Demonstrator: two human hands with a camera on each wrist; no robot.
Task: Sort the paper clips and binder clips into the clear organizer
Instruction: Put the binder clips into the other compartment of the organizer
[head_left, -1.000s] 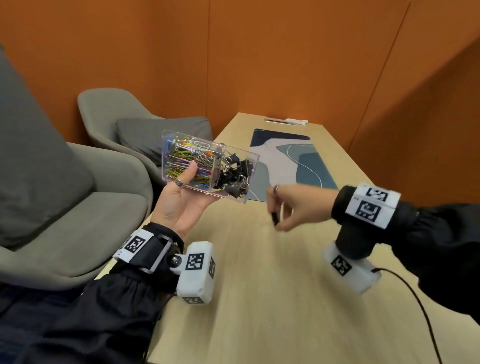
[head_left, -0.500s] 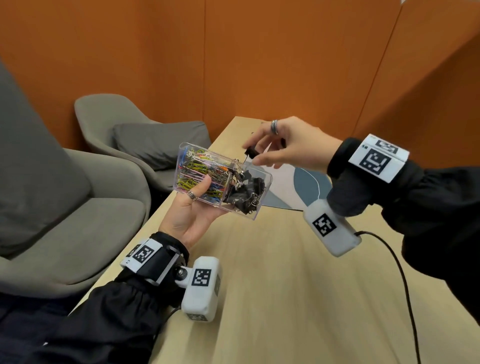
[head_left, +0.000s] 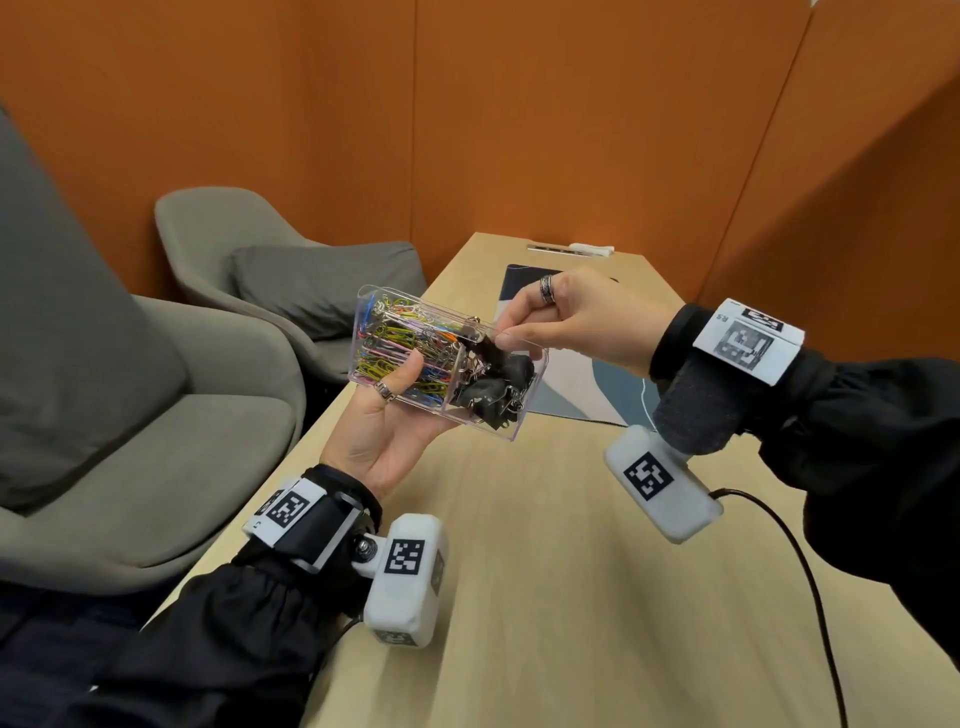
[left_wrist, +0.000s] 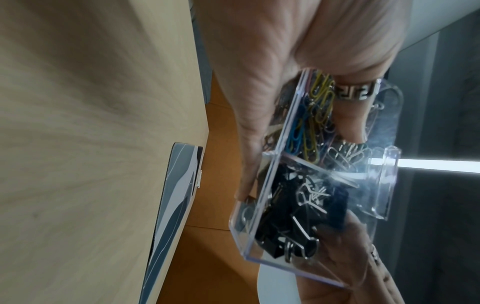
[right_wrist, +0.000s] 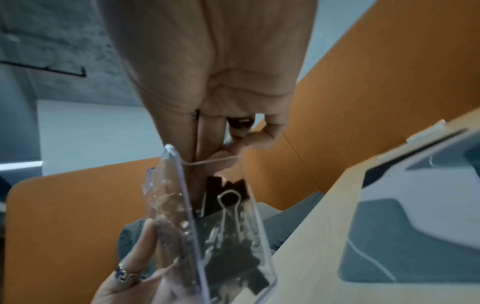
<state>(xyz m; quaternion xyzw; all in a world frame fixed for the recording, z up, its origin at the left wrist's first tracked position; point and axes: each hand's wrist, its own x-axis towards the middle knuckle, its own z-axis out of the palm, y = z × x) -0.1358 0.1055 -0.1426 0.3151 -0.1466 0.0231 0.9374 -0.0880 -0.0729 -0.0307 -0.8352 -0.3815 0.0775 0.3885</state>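
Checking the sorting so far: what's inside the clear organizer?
The clear organizer holds coloured paper clips in one compartment and black binder clips in the other. The right hand covers part of the binder clips; the bottom layers are hidden.

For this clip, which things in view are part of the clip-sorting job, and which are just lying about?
Part of the job:
- clear organizer, held up in the left hand
- coloured paper clips in one compartment
- black binder clips in the other
- right hand, pinching a binder clip at the organizer

Just lying about:
- patterned desk mat
- grey armchairs
- wooden table
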